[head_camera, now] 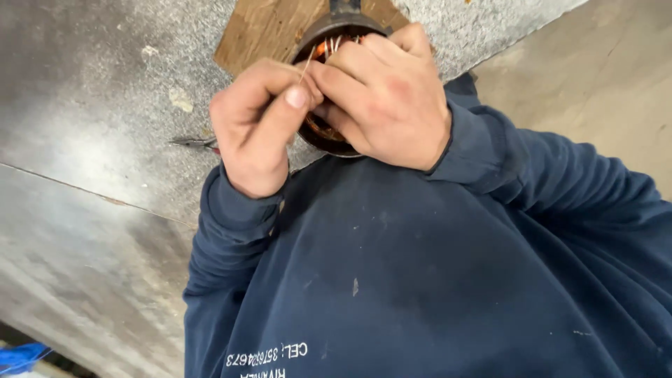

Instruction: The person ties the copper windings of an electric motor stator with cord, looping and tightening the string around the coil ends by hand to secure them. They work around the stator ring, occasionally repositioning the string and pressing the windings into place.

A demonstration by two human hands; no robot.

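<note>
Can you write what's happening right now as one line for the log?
left hand: pinching thin wire | right hand: on round motor stator | copper windings inside | stator on wooden board | pliers on bench

grey bench (105, 105), wooden board (259, 31), pliers (192, 142)

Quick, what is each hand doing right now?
Left hand: pinched shut on a thin wire.
Right hand: fingers curled over the round motor stator; grip cannot be told.
</note>
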